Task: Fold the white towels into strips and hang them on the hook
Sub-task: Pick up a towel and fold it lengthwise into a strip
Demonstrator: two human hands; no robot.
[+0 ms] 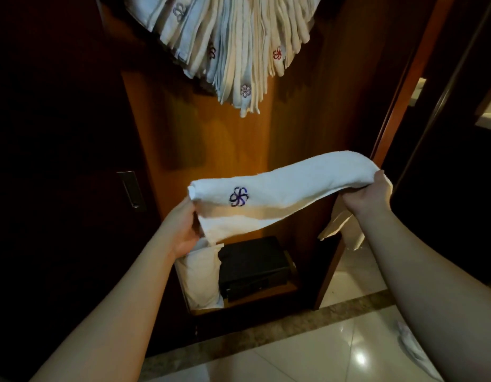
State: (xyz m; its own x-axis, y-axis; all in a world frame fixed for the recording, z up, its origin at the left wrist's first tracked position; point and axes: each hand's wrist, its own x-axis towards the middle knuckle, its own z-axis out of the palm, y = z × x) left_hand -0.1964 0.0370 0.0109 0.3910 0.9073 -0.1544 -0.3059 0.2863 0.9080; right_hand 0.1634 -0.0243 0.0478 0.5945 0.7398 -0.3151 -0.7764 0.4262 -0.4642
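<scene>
A white towel (288, 186) with a purple flower emblem stretches as a folded strip between my two hands in front of an open wooden wardrobe. My left hand (183, 230) grips its left end from below, fingers curled under the cloth. My right hand (368, 195) grips the right end, and loose towel ends (346, 230) hang beneath it. Above, several folded white towels (238, 45) with flower emblems hang in a fanned bunch at the wardrobe top; the hook itself is hidden.
A black safe (255, 267) sits on the wardrobe's bottom shelf beside a white bag (203, 279). A dark wardrobe door with a metal handle (131, 193) stands at left. A white cloth (412, 346) lies on the glossy tiled floor at lower right.
</scene>
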